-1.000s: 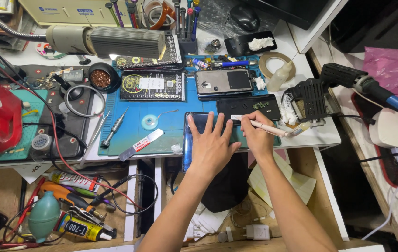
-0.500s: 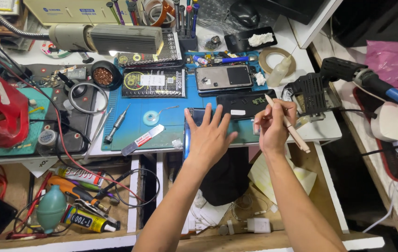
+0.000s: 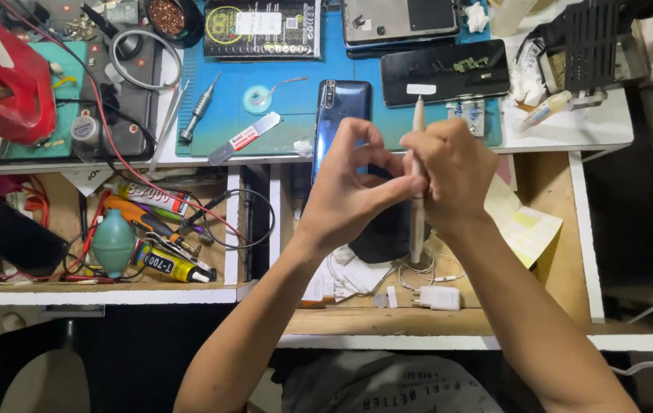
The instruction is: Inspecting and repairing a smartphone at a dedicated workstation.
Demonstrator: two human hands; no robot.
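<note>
My right hand (image 3: pixel 455 170) is closed around a thin white tool (image 3: pixel 417 222), held upright over the front edge of the bench. My left hand (image 3: pixel 349 191) has lifted off the bench and its fingertips touch the tool's shaft beside my right hand. Just behind both hands a blue phone (image 3: pixel 339 107) lies back up on the blue work mat (image 3: pixel 296 103). Farther back, to the right, a black phone (image 3: pixel 444 72) lies with small parts on it.
A screwdriver (image 3: pixel 198 110), a flat metal pry tool (image 3: pixel 244 138) and a small round disc (image 3: pixel 258 99) lie on the mat's left part. Open drawers below hold a teal air blower (image 3: pixel 113 243), glue tubes, cables and a white charger (image 3: pixel 438 298). A red object (image 3: pixel 5 76) stands far left.
My left hand lifted off the blue phone and came to the tool in my right hand. My right hand drew back towards me. The camera moved nearer and lower.
</note>
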